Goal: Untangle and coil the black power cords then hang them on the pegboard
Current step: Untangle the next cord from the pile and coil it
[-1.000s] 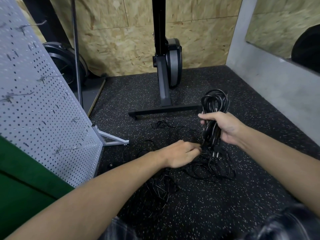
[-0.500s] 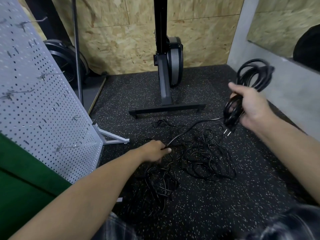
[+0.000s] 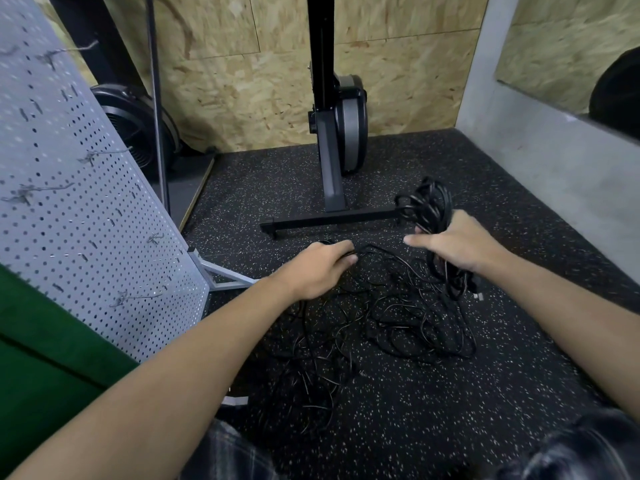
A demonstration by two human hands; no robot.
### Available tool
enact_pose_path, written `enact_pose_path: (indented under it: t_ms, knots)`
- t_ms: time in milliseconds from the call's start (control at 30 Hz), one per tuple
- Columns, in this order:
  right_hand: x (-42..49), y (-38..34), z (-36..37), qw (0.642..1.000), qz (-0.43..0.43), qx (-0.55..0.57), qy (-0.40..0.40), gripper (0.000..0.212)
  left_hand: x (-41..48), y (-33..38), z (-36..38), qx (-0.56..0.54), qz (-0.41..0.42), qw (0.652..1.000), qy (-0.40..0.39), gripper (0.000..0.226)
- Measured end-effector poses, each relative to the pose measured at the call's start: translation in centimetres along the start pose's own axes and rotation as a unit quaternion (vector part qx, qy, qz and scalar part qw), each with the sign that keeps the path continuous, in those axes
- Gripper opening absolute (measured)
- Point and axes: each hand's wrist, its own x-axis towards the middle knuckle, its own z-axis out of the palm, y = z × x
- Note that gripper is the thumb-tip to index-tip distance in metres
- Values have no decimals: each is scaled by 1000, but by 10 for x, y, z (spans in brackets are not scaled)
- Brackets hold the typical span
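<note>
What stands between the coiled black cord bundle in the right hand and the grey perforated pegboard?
Only the left hand, gripping a loose black cord, lies between the cord bundle and the pegboard.

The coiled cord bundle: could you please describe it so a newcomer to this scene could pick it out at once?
Find the upright machine against the wooden wall and follow its floor bar to the right end. There the right hand grips the coiled cord bundle. Unlike the tangled cords sprawled on the floor, it is gathered into loops.
</note>
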Motion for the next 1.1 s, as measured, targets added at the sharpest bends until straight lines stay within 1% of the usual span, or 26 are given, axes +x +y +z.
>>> enact_pose_path:
  t_ms: [100,200,267,300,367,433,500,600,700,800,867,900,933,967,1033,1067,1100]
  knots:
    - [1,2,8,999,2,-1,-38,24,2,9,-3,-3,40,999,6,21]
    - [0,3,18,998,-8,18,-66,32,2,16,-6,-13,81,997,5,19]
    - [0,4,22,996,-21,16,-86,36,2,20,-9,-29,102,994,6,14]
    - [1,5,24,995,-29,16,-97,33,2,22,-11,-33,111,993,10,12]
    - [1,5,28,992,-39,12,-121,27,2,26,-15,-27,129,991,25,17]
    - [2,7,33,990,-39,21,-135,30,2,31,-17,-24,143,988,49,20]
    - [1,6,37,988,-31,22,-151,33,1,34,-15,-30,137,986,90,22]
    - [-5,1,41,982,-18,7,-185,30,-1,34,-13,-86,92,982,141,24]
    - [-12,-3,45,977,-4,38,-211,25,-3,33,-10,-120,52,981,145,31]
    - [-14,-6,45,967,-15,108,-231,33,-5,32,-7,-171,-1,974,151,46]
    - [-15,-13,41,958,-32,166,-231,29,-6,27,0,-223,-45,966,123,56]
    - [-16,-17,38,957,-44,186,-219,31,-5,22,5,-233,-59,966,94,60]
    - [-16,-21,33,957,-54,205,-201,39,-5,17,11,-233,-68,969,56,62]
    - [-16,-24,28,957,-65,220,-179,44,-5,11,17,-224,-75,972,14,61]
    - [-14,-29,15,952,-77,268,-124,43,-6,-1,27,-196,-90,975,-54,52]
    - [-12,-31,8,946,-75,302,-89,37,-6,-6,31,-182,-97,976,-73,46]
    - [-10,-31,0,937,-72,338,-46,27,-6,-9,33,-174,-102,976,-80,41]
